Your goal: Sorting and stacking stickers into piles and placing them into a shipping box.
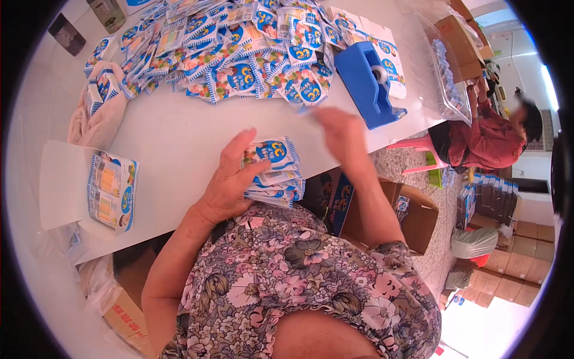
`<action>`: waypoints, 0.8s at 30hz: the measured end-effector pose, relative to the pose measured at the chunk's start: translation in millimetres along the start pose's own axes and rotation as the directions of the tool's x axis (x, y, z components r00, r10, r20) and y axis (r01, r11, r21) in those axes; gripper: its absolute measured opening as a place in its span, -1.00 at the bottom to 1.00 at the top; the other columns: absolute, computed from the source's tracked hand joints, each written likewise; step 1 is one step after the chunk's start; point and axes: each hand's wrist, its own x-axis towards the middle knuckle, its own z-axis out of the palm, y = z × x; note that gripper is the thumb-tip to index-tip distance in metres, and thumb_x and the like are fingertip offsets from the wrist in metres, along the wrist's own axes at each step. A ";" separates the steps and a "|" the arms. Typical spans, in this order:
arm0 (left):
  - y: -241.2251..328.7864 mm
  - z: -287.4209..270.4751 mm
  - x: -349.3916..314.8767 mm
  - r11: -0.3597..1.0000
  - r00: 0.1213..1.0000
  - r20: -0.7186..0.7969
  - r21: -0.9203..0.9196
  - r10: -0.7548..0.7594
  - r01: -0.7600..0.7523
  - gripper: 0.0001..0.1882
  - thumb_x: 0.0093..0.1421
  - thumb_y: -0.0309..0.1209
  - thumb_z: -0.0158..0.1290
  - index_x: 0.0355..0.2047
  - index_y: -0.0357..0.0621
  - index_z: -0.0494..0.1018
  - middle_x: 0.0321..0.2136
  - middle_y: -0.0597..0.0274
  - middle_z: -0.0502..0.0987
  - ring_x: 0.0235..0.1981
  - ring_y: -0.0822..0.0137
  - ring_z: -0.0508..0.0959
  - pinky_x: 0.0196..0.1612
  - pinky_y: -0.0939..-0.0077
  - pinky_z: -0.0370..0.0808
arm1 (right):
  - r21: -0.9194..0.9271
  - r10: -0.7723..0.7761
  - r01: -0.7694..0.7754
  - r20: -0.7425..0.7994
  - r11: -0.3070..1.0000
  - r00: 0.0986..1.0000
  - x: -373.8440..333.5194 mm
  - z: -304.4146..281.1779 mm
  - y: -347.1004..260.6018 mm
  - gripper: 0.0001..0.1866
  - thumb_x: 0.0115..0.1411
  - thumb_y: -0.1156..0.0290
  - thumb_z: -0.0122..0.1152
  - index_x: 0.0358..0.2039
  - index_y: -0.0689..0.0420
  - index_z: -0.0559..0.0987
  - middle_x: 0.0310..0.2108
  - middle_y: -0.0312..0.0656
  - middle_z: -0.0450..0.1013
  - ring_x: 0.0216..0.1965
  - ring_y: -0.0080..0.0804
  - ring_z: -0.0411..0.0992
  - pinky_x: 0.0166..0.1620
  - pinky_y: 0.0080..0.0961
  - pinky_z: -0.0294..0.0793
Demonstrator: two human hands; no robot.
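My left hand [229, 178] is closed around the side of a stack of small blue-and-white packets [276, 153], held upright at the table's near edge in front of my body. Several packets show in the stack, one behind another. My right hand [342, 133] is raised to the right of the stack, close to the near edge of the packet pile. Motion smears its fingers, and a small bluish-white blur shows at their tips. A large heap of similar packets [236, 78] covers the far part of the table. On the left stands an open white carton [63, 185] with packets in it.
A blue tape dispenser [365, 84] stands right of the heap, beside a clear plastic tray [451, 78]. A pink cloth [98, 122] and a dark jar [67, 35] are at left. Below the table's right edge sits a cardboard box [421, 227]. A person in red [493, 137] sits at right.
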 end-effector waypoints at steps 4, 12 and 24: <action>-5.8 -1.2 1.6 0.999 0.998 0.061 -0.030 0.013 -0.011 -0.42 -0.19 -0.53 0.34 -0.07 -0.11 0.49 0.18 0.00 0.37 0.22 -0.04 0.35 0.26 0.06 0.27 | 0.335 -0.099 -0.038 0.382 0.941 0.919 6.7 5.2 -25.8 -0.78 0.12 0.55 0.23 -0.20 0.19 0.66 -0.29 -0.05 0.61 -0.30 -0.09 0.58 -0.23 -0.32 0.55; -4.6 -2.1 0.7 0.997 0.996 0.087 -0.068 -0.023 0.029 -0.25 -0.21 -0.52 0.34 0.09 -0.04 0.39 0.08 0.02 0.39 0.14 -0.07 0.38 0.23 0.05 0.29 | -0.463 -0.131 0.092 -0.053 0.881 0.990 46.0 24.9 62.1 -0.58 0.02 0.44 0.43 -0.08 0.22 0.58 -0.36 -0.07 0.57 -0.34 -0.23 0.56 -0.23 -0.44 0.53; -8.5 -2.3 1.3 0.996 0.989 0.126 -0.043 0.079 -0.074 -0.28 -0.18 -0.47 0.35 0.08 -0.12 0.40 0.25 0.04 0.31 0.29 -0.03 0.29 0.25 0.06 0.26 | 0.448 -0.032 -0.269 0.558 0.853 0.829 21.2 16.7 -11.6 -0.75 0.08 0.42 0.42 -0.26 0.25 0.62 -0.30 -0.10 0.57 -0.27 -0.36 0.55 -0.16 -0.41 0.51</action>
